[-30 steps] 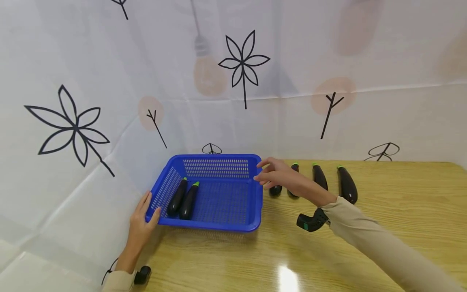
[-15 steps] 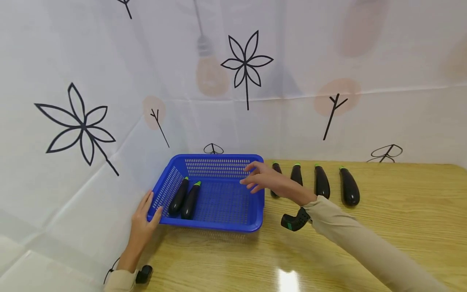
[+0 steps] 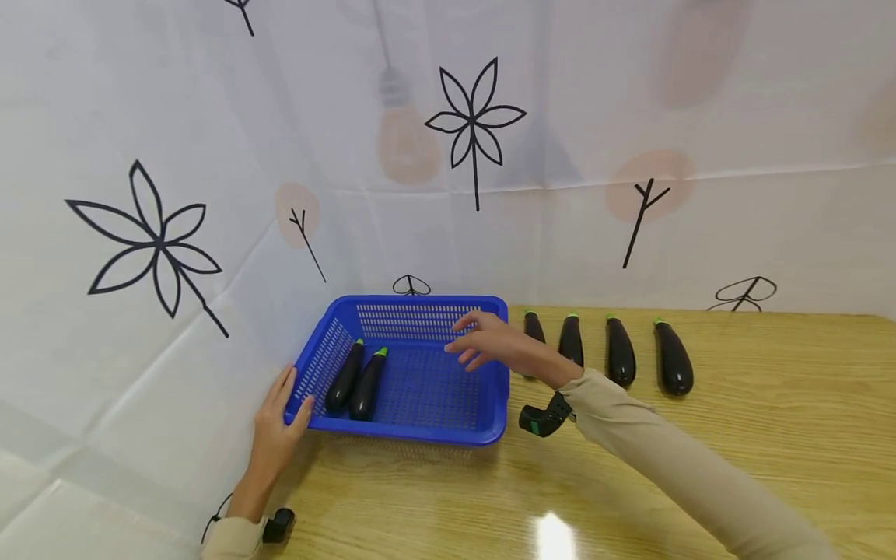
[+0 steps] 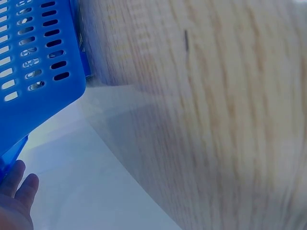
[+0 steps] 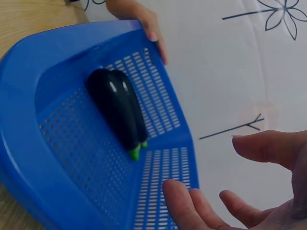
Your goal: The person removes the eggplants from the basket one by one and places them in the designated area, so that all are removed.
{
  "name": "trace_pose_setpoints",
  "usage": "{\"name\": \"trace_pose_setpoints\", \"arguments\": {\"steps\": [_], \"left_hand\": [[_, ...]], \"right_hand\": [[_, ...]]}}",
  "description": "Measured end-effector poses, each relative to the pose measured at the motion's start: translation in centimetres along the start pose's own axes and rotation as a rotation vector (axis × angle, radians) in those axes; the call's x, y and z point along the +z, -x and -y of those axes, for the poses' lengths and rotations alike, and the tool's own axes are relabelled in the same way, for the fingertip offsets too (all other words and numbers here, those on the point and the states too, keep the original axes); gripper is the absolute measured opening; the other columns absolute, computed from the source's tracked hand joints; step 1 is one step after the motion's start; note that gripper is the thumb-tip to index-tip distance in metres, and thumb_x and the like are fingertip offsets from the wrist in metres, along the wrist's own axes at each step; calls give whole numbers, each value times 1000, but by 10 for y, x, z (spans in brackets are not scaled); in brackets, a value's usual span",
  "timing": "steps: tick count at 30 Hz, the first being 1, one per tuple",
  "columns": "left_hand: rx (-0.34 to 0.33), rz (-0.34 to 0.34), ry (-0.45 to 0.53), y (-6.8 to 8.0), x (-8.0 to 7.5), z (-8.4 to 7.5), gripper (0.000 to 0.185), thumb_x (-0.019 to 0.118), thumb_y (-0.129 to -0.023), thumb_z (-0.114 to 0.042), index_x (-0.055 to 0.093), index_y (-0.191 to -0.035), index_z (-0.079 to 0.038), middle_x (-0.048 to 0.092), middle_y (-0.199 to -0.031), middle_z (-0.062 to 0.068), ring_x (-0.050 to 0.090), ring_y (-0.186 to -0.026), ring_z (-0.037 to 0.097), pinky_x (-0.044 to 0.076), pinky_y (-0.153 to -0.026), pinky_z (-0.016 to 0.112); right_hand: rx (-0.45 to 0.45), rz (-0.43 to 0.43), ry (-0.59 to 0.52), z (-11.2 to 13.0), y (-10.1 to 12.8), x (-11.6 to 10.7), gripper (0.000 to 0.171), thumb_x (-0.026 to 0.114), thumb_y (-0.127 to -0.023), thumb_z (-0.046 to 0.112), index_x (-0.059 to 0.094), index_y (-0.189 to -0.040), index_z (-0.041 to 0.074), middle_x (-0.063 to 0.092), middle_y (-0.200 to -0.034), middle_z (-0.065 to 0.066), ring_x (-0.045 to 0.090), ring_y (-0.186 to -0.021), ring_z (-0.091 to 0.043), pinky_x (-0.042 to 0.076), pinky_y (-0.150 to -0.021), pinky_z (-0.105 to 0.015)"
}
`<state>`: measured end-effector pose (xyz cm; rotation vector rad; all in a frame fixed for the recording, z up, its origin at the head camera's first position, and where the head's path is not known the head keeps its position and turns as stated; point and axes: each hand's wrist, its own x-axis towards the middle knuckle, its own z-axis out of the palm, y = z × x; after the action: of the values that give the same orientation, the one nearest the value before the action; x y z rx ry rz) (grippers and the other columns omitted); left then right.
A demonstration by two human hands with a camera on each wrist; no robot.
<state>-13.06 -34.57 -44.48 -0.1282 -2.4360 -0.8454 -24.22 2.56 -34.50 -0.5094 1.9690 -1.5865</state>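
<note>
Since the earlier frames the right hand (image 3: 490, 343) has drifted left from the eggplant row (image 3: 609, 350), right of centre on the wooden table (image 3: 700, 435), to hover over the blue basket (image 3: 420, 432) at centre frame, holding nothing. Its fingers are spread loosely, palm down. The left hand (image 3: 276, 428) still rests on the basket's lower-left corner, thumb over the rim. Two eggplants (image 3: 355, 379) lie side by side inside, at the left.

White backdrop sheet (image 3: 595, 93) printed with black flowers and twigs hangs behind a wooden table (image 3: 735, 451).
</note>
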Motion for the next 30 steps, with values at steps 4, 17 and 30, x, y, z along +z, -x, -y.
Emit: {"name": "trace_pose_setpoints", "arguments": {"steps": [4,17,30], "left_hand": [[5,-1,0,0,1,1,60,62,-89,-13,39,-142,3,36,-146,20,35,-130,43,34,-95,64],[28,-4,1,-5,5,3,60,63,-89,-12,39,-142,3,36,-146,19,37,-128,44,35,-94,64],[14,-46,0,5,6,5,58,63,-88,-9,42,-141,2,39,-145,17,41,-127,40,33,-104,32]], "right_hand": [[20,-9,-5,0,-6,6,55,68,-86,18,42,-130,-4,56,-114,-20,63,-90,-27,54,-78,-40],[56,-20,-68,-3,-31,22,52,67,-87,15,44,-130,-3,61,-109,-20,65,-86,-28,55,-75,-40],[78,-8,-137,-13,-64,47,37,68,-85,11,52,-114,-5,58,-101,-23,64,-79,-33,55,-77,-45]]}}
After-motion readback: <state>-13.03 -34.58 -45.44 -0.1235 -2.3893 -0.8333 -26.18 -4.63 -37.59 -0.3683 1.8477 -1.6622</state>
